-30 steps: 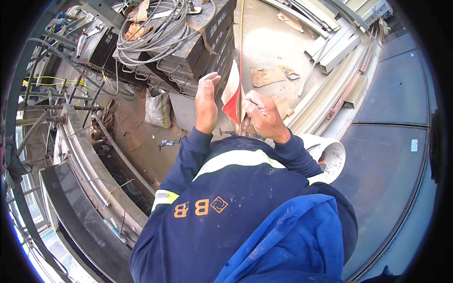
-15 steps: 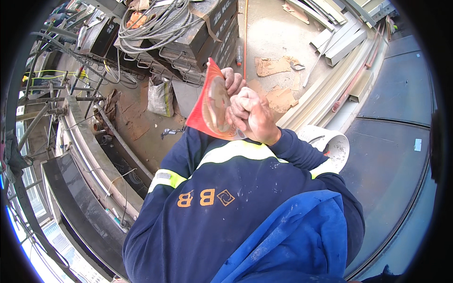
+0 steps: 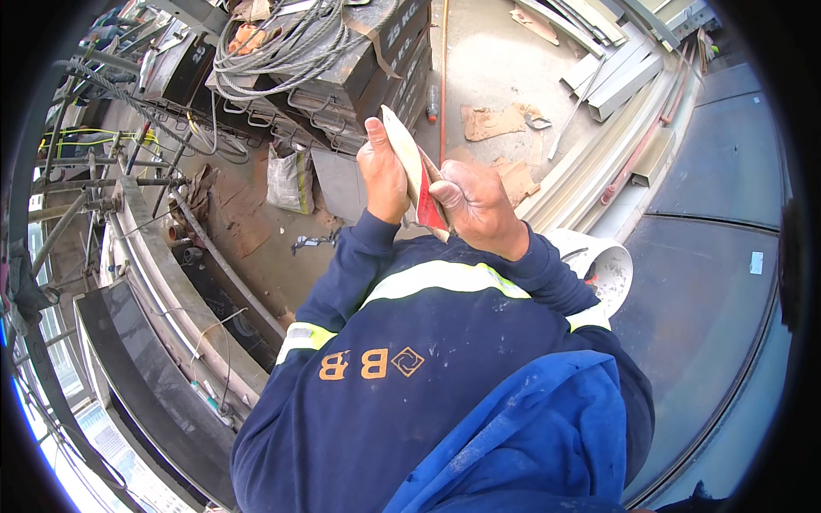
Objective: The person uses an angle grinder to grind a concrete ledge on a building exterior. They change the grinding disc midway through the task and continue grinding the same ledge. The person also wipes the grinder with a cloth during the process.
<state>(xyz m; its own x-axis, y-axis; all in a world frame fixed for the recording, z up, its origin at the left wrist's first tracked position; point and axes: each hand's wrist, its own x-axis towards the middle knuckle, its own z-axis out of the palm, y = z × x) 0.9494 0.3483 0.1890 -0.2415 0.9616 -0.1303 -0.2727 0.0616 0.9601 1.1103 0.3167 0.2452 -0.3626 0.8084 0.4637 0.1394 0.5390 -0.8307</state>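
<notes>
Both hands are raised in front of my chest and grip a thin, bent red-and-cream sheet (image 3: 409,162), whose exact kind I cannot make out. My left hand (image 3: 382,178) is closed on its left side, with the thumb pointing up along it. On the other side my right hand (image 3: 481,205) is closed with its thumb pressed against the sheet's edge. The piece stands nearly upright and tilted, its cream face toward the left and a red strip showing near my right thumb. Most fingertips are hidden behind it.
Stacked dark block weights (image 3: 363,77) carry a coiled steel cable (image 3: 274,51). Scaffold pipes (image 3: 227,265) line the left. A white bucket (image 3: 611,274) lies near my right elbow, beside long metal profiles (image 3: 590,167) and dark panels (image 3: 710,282). Torn cardboard (image 3: 496,121) and a woven sack (image 3: 291,179) are on the floor.
The sheet has turned from showing its broad red face to nearly edge-on. My left hand has moved left and round to its left side; my right hand has turned and shifted slightly right.
</notes>
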